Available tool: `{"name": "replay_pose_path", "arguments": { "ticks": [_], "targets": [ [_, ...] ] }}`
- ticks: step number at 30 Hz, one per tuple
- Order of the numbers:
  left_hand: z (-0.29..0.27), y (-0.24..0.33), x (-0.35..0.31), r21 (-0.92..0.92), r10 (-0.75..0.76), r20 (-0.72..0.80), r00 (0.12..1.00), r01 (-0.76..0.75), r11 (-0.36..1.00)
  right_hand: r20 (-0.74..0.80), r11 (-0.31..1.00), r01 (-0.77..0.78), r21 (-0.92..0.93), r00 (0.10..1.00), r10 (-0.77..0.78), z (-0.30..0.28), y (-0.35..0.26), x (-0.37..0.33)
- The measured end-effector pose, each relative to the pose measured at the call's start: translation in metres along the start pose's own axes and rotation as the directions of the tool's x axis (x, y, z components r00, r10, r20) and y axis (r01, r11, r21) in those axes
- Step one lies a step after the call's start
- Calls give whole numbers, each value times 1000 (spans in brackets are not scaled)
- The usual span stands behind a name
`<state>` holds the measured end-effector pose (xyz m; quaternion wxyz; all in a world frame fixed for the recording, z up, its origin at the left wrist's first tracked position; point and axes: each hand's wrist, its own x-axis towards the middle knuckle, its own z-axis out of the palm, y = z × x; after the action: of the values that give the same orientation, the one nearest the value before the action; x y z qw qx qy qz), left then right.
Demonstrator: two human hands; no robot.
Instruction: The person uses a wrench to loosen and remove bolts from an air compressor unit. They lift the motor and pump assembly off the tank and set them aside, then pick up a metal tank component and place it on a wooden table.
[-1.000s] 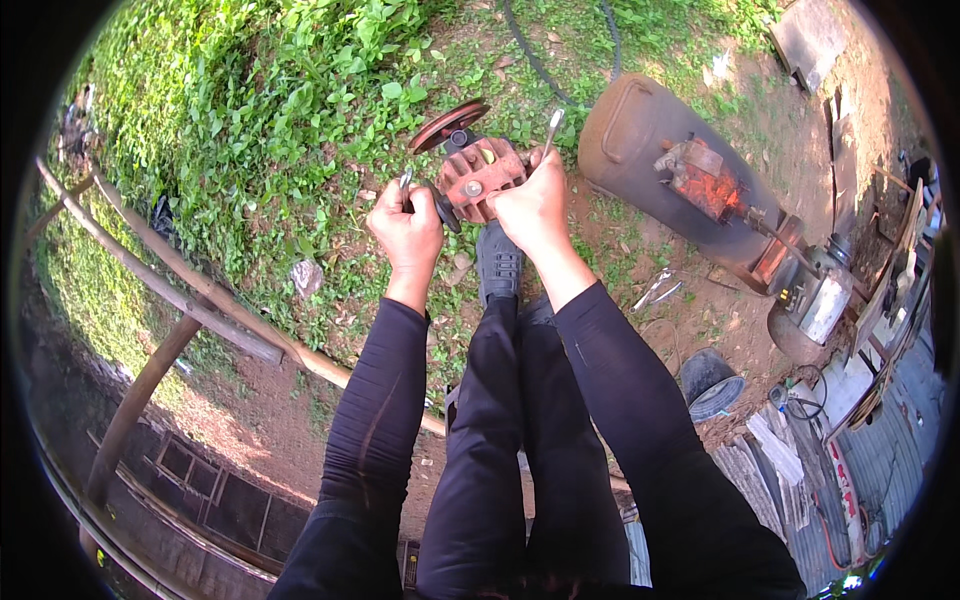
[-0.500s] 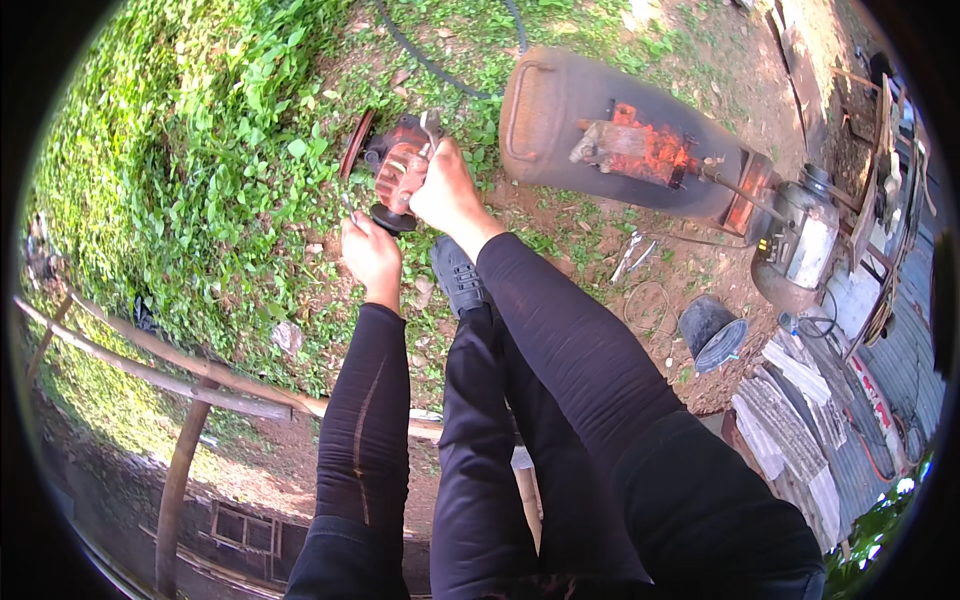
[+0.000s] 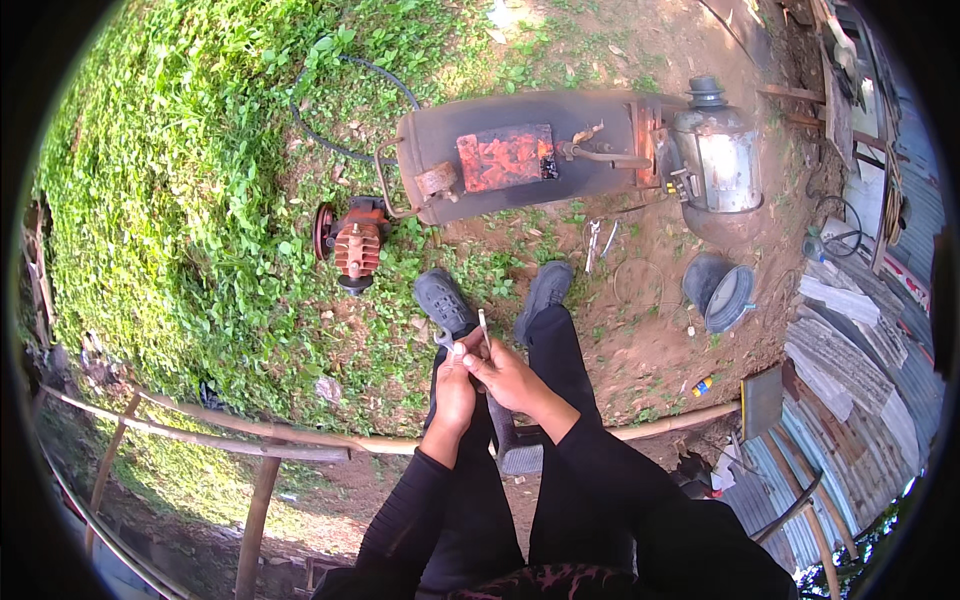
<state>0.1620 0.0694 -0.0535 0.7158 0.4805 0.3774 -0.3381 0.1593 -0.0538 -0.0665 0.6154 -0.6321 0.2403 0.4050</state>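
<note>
The person has both hands pulled in close over their lap, pretty much touching each other. The right hand (image 3: 508, 378) is pinched around a thin silvery wrench (image 3: 484, 330), which sticks up out of the fingers toward the shoes, and the left hand (image 3: 455, 388) is curled shut right beside it with something small and pale at the fingertips, too tiny to make out. Just past the hands are the person's two dark shoes (image 3: 444, 302) planted on dirt and weeds. Further out ahead and a bit to the left of the hands sits a rusty red finned engine part (image 3: 354, 243) in the grass, well clear of both hands. Beyond that lies a big grey tank (image 3: 590, 125) with a rusty orange patch on top, and a silvery motor (image 3: 719, 152) is butted up against its right end. A black hose (image 3: 330, 60) loops through the grass beyond the tank's left end. A few loose tools (image 3: 597, 240) lie on the dirt ahead and to the right of the hands, and a dark bucket (image 3: 722, 292) sits further right.
</note>
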Motion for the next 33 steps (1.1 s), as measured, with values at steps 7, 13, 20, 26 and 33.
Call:
{"name": "replay_pose_path", "arguments": {
  "ticks": [7,13,20,26,33],
  "targets": [
    [56,25,50,818,159,180,971,-237,523,-50,808,-93,581,987,150,-71,20,-36],
    [159,121,162,868,601,469,647,-211,-449,-184,752,-36,658,961,207,-91,82,-53],
    [168,151,247,750,363,400,841,-73,-657,-166,740,-103,664,945,282,-127,110,-64],
    [162,152,247,734,331,450,829,-132,-666,-172,777,-130,616,940,295,-135,112,-64],
    [175,147,230,775,433,437,788,-86,-626,-194,741,-82,667,941,278,-144,107,-49]
  ]
}}
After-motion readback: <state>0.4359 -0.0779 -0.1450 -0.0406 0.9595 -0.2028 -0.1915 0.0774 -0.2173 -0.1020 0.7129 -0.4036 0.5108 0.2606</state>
